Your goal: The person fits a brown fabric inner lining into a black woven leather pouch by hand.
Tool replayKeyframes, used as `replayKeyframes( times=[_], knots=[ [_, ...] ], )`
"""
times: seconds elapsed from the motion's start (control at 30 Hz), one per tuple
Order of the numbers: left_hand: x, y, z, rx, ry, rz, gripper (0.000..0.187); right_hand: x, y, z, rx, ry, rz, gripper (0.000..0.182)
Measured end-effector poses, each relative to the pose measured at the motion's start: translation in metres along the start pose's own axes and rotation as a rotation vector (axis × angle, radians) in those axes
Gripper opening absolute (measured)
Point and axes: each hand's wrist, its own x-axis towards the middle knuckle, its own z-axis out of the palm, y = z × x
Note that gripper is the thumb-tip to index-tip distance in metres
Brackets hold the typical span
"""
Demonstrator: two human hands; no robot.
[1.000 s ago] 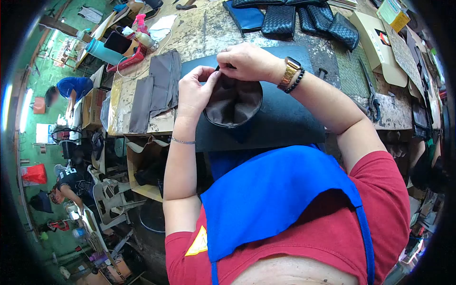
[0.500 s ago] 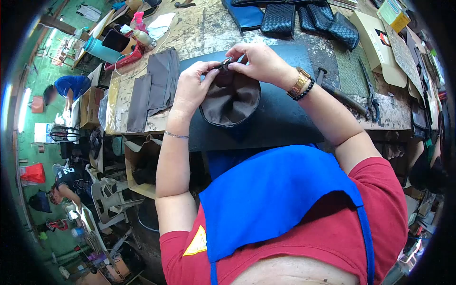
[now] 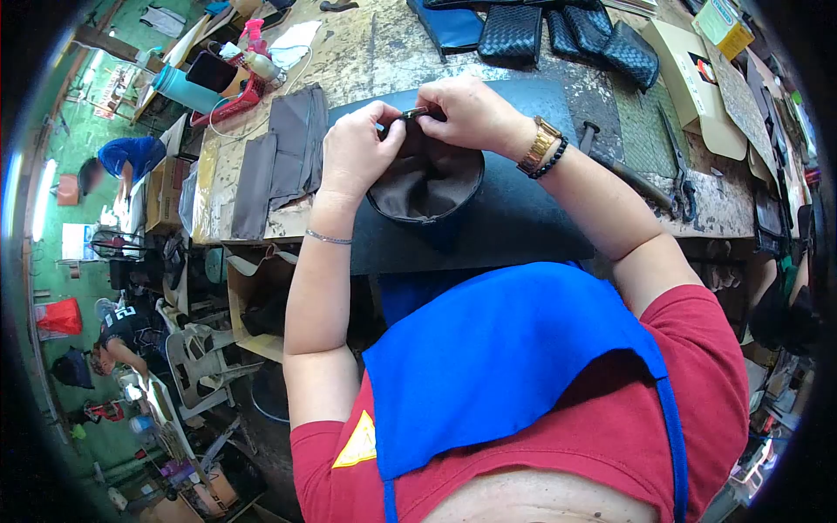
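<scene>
My left hand [image 3: 356, 150] and my right hand [image 3: 471, 113] are pinching a small shiny bit [image 3: 413, 113] at the top edge of a dark pouch [image 3: 431, 199], near the upper middle of the frame. The pouch is gaping open just below my hands, showing its brown lining [image 3: 403, 188] over the black mat [image 3: 532, 205]. My hands are hiding part of its top, its dark outside is blending into the mat, and I am not seeing clearly what the shiny bit is.

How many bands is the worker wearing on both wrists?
3: one thin bracelet on the wrist of the left hand; a gold band and a black beaded bracelet behind the right hand. None seem hidden.
</scene>
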Motion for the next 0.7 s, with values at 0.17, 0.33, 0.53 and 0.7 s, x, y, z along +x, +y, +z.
replayKeyframes(
  times=[0.17,0.33,0.53,0.7],
  knots=[
    [-0.002,0.005,0.001,0.076,0.074,0.033,0.017,0.003,0.014,0.008,0.017,0.082,-0.143,0.019],
    [-0.001,-0.003,0.001,0.058,0.062,0.084,0.019,0.006,0.004,0.005,0.000,0.034,-0.115,0.017],
    [-0.008,0.012,0.007,0.221,0.198,0.019,0.017,0.010,-0.002,0.019,0.021,0.056,-0.126,0.015],
    [-0.019,-0.015,-0.020,-0.470,0.082,0.116,0.024,0.009,-0.014,0.007,0.269,0.090,-0.266,0.026]
  ],
)
